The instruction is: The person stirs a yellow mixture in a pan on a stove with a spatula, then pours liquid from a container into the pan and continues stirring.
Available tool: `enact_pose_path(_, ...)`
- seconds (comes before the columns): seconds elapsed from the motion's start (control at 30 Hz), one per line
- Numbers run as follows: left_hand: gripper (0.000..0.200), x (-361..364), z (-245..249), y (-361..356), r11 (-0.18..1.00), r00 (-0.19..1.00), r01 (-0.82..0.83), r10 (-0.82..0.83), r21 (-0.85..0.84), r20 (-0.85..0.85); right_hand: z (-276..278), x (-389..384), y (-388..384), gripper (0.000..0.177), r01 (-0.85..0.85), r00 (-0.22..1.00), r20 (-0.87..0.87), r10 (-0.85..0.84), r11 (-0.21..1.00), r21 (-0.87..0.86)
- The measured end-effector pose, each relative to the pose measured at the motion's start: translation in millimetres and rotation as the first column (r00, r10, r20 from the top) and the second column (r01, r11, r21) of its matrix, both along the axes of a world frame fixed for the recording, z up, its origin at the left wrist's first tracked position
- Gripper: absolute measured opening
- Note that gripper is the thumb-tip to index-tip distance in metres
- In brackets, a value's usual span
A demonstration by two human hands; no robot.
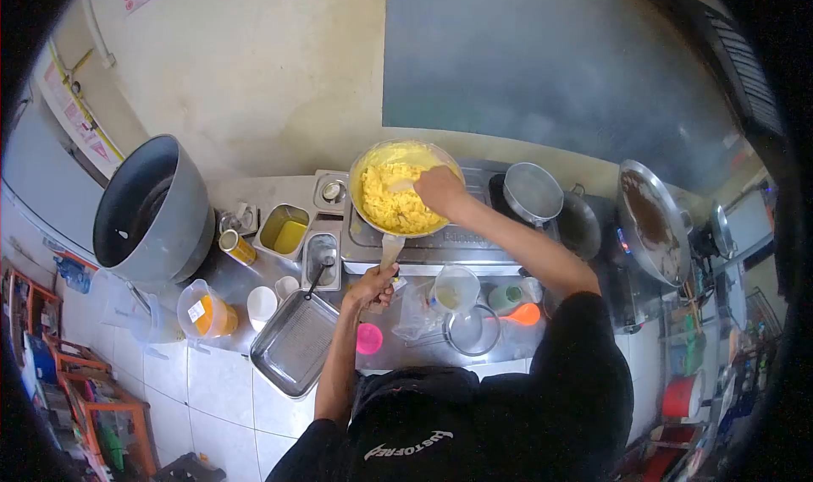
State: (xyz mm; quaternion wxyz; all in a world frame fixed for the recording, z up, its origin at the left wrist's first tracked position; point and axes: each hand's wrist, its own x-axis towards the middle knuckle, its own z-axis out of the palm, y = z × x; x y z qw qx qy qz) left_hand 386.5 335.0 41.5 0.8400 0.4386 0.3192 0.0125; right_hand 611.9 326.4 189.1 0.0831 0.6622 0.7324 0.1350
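Note:
Yellow scrambled egg [385,198] lies in lumps in a round pan [449,162] over the stove [360,243]. My left hand [373,287] is wrapped round the pale pan handle [391,249], below the pan. Over the pan's right side, my right hand [440,192] is closed on a pale utensil [403,186] whose end reaches into the egg. Most of that utensil is hidden by the hand and the egg.
Left of the stove stand a tray [296,342], a container of yellow liquid [288,232], a can [237,247] and a large grey pot [190,228]. A strainer [472,331] and orange ladle [525,314] lie in front. More pots [533,192] stand right.

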Motion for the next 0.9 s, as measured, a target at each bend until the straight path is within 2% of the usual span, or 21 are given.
enact_pose_path(0.07,0.036,2,-1,0,1.000,1.000,-0.007,0.007,0.003,-0.006,-2,-29,-22,0.015,0.051,0.999,0.010,-0.050,0.996,-0.072)
enact_pose_path(0.13,0.036,1,-4,-2,1.000,1.000,-0.006,0.006,0.010,-0.017,-25,-48,-31,0.015,0.089,0.983,-0.144,-0.117,0.978,-0.187)
enact_pose_path(0.17,0.037,2,-7,-2,1.000,1.000,-0.015,0.015,-0.006,-0.012,-47,-51,-24,0.015,0.095,0.982,-0.140,-0.123,0.977,-0.190)
enact_pose_path(0.2,0.037,3,-8,-1,1.000,1.000,-0.023,0.023,-0.021,-0.007,-79,-54,-10,0.016,0.230,0.909,-0.346,-0.230,0.972,-0.041)
enact_pose_path(0.23,0.037,2,-10,0,1.000,1.000,-0.013,0.013,-0.024,-0.005,-105,-57,0,0.017,0.387,0.786,-0.549,-0.286,0.919,0.076)
enact_pose_path(0.27,0.037,3,-11,0,1.000,1.000,-0.020,0.020,-0.014,-0.003,-113,-51,13,0.019,0.333,0.902,-0.305,-0.305,0.942,0.044)
enact_pose_path(0.33,0.036,2,-10,-2,1.000,0.999,-0.030,0.030,-0.006,0.027,-122,-20,43,0.019,0.389,0.891,-0.291,-0.348,0.916,0.098)
enact_pose_path(0.37,0.036,1,-11,-1,1.000,0.999,-0.022,0.022,-0.009,0.026,-99,-7,48,0.016,0.464,0.841,-0.332,-0.426,0.885,0.039)
enact_pose_path(0.4,0.036,0,-11,1,1.000,1.000,-0.013,0.013,-0.001,0.025,-117,35,56,0.016,0.357,0.917,-0.270,-0.294,0.906,0.227)
enact_pose_path(0.43,0.036,-2,-12,3,1.000,1.000,-0.006,0.006,0.007,0.024,-59,27,45,0.018,0.501,0.835,-0.300,-0.462,0.863,0.066)
enact_pose_path(0.47,0.037,-3,-13,5,1.000,1.000,0.002,-0.003,0.024,0.026,-37,37,40,0.018,0.516,0.840,-0.245,-0.484,0.853,0.082)
enact_pose_path(0.53,0.037,-5,-12,6,1.000,0.999,0.003,-0.003,-0.008,0.033,10,37,10,0.019,0.385,0.923,0.040,-0.384,0.921,-0.049)
enact_pose_path(0.6,0.037,-9,-11,13,1.000,1.000,-0.003,0.003,-0.009,0.025,-17,44,-2,0.019,0.392,0.919,0.033,-0.393,0.901,-0.185)
enact_pose_path(0.67,0.038,-9,-16,13,0.999,0.998,0.038,-0.039,0.004,0.043,-12,5,-17,0.023,0.371,0.919,-0.042,-0.391,0.896,-0.243)
enact_pose_path(0.73,0.038,-3,-24,18,0.999,0.998,0.043,-0.043,0.007,0.051,-34,-21,-16,0.025,0.404,0.891,-0.208,-0.403,0.914,-0.040)
enact_pose_path(0.8,0.038,-1,-26,14,0.999,0.999,0.043,-0.043,0.003,0.015,-62,-25,10,0.025,0.429,0.758,-0.455,-0.467,0.883,-0.192)
enact_pose_path(0.83,0.038,0,-27,13,0.998,0.998,0.059,-0.059,0.001,0.010,-80,-18,23,0.026,0.434,0.720,-0.534,-0.442,0.888,-0.150)
enact_pose_path(0.87,0.037,1,-27,13,0.999,0.999,0.035,-0.035,0.005,0.000,-80,-24,32,0.029,0.521,0.623,-0.640,-0.451,0.849,-0.091)
enact_pose_path(0.9,0.036,3,-27,14,1.000,1.000,0.007,-0.007,0.010,-0.012,-85,-17,46,0.030,0.559,0.604,-0.623,-0.497,0.821,-0.114)
